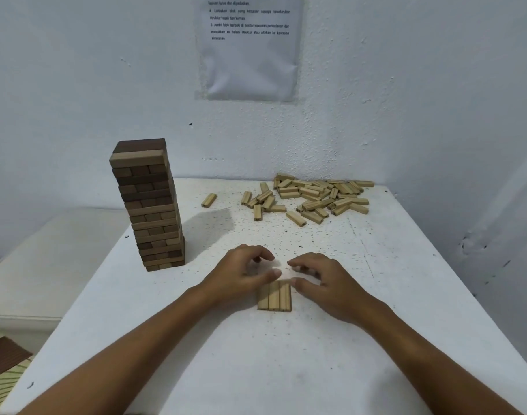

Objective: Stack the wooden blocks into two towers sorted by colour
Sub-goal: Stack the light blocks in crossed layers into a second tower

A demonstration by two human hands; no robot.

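Both hands, left hand (241,272) and right hand (322,277), hover loose-fingered gripping nothing over the three-block base (274,295) right of the dark tower (149,205), so a careless nudge could skew that row.

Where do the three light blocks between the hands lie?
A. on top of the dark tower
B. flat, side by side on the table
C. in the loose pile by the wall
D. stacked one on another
B: the three light blocks lie flat on the table, edges touching, in one layer.
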